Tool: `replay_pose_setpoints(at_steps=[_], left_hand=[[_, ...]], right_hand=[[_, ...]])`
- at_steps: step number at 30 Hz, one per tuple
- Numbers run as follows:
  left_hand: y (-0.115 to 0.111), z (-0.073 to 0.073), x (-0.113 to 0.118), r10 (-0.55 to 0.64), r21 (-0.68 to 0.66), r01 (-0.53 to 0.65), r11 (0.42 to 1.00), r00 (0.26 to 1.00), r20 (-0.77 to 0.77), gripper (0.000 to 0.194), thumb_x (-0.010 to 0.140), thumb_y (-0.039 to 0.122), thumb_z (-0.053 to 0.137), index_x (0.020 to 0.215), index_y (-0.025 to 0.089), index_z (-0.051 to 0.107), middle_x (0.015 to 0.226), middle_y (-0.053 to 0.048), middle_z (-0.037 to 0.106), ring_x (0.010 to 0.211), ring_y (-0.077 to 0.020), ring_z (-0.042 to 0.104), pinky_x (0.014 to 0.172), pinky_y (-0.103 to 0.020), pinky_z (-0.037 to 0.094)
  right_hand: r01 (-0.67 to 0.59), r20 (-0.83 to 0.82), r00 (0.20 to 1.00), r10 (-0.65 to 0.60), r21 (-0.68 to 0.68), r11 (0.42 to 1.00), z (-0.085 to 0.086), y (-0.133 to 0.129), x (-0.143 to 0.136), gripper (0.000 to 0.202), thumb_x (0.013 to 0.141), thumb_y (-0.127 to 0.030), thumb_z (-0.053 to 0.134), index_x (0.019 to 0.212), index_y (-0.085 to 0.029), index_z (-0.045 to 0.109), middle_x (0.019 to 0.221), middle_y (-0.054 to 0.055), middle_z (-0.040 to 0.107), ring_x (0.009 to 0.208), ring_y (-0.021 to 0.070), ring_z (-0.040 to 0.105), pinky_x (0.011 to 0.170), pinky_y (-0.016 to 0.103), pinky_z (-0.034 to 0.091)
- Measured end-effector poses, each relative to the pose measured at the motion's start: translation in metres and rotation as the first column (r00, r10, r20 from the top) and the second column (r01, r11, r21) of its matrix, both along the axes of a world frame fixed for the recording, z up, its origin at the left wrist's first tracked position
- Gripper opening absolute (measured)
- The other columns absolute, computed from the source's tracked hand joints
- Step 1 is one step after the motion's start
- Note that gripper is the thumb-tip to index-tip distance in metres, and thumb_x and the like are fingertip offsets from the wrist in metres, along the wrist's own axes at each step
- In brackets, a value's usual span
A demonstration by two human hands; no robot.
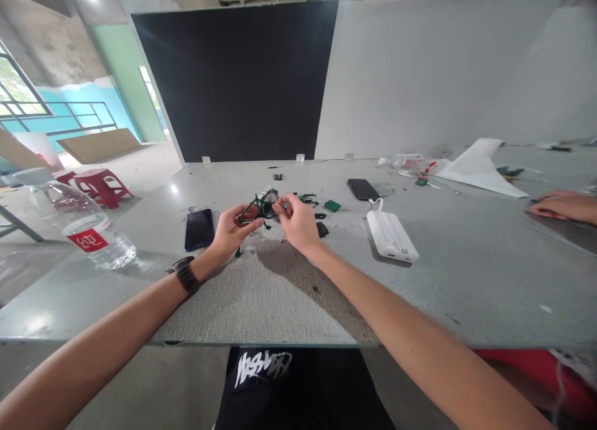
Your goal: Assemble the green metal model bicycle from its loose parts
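A small green and black model bicycle is held just above the table, between both hands. My left hand grips its green frame from the left, thumb and fingers closed on it. At the right side, by the spoked wheel, the fingertips of my right hand are pinched together on the model. Small dark green parts lie behind my right hand, with a green block further right. A black piece rests beside that hand.
A phone and a water bottle stand left. Right are another phone, a white power bank and a white sheet-like piece. Another person's hand rests at the far right. A black panel stands behind.
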State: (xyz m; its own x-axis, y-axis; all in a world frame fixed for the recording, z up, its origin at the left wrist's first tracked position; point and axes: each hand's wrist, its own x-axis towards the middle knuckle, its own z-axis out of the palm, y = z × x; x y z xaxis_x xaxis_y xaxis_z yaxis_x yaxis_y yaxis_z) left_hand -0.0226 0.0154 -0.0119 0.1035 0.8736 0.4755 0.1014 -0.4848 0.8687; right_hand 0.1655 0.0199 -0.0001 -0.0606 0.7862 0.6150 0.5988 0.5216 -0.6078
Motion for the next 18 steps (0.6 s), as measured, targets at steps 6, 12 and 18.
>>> replay_pose_setpoints(at_steps=[6,12,18], left_hand=[[0.0001,-0.0009,0.0015,-0.085,-0.083,0.091,0.992,0.994,0.068,0.025,0.078,0.029,0.080,0.097,0.015,0.071,0.098,-0.008,0.072,0.087,-0.0177,0.066,0.079,-0.031,0.053],[-0.0027,0.0013,0.0010,-0.079,-0.015,0.079,0.997,0.997,0.002,0.024,0.077,0.029,0.081,0.090,0.018,0.066,0.090,-0.004,0.068,0.080,-0.0159,0.064,0.072,-0.029,0.051],[-0.0015,0.0012,0.0004,-0.027,0.104,0.038,0.994,0.994,-0.102,0.025,0.078,0.032,0.081,0.092,0.017,0.066,0.092,-0.006,0.071,0.082,-0.0176,0.066,0.076,-0.032,0.054]], right_hand=[[0.048,0.259,0.963,-0.074,0.107,0.993,0.0045,0.0012,0.0085,0.024,0.102,-0.042,0.052,0.097,-0.022,0.063,0.058,-0.002,0.056,0.054,0.0145,0.049,0.056,0.028,0.028],[0.062,0.292,0.952,-0.092,0.109,0.992,0.0038,-0.0005,0.0073,0.024,0.104,-0.038,0.046,0.101,-0.020,0.061,0.067,0.001,0.065,0.057,0.0159,0.053,0.057,0.029,0.029],[0.033,0.113,0.993,-0.037,0.034,0.999,-0.0008,0.0004,0.0014,0.020,0.101,-0.033,0.048,0.092,-0.020,0.058,0.067,0.002,0.063,0.057,0.0166,0.052,0.059,0.029,0.034]])
